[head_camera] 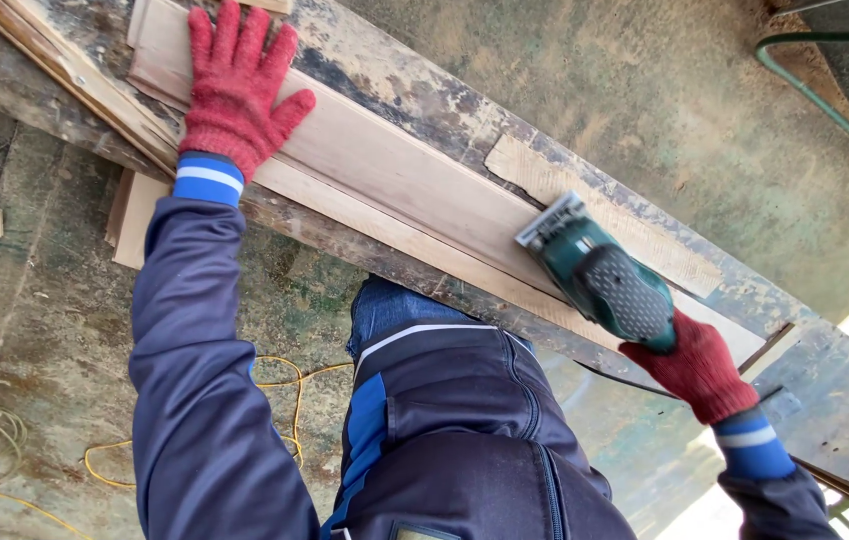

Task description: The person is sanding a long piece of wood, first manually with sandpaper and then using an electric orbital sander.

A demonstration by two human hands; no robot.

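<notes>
While the right hand (697, 368), at four o'clock in a red glove, grips a green power saw (605, 278) resting on the pale board (415, 185), the left hand (237, 85) lies flat with fingers spread on that board at eleven o'clock, holding it on the worn bench (445, 110).

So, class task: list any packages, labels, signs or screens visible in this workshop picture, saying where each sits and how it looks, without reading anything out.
No packages, signs or screens in view.
Possible label: a pale rectangular patch on the dark blue jacket at the bottom edge, cut off by the frame.
Green power tool on the pale board: no label can be made out.
</notes>
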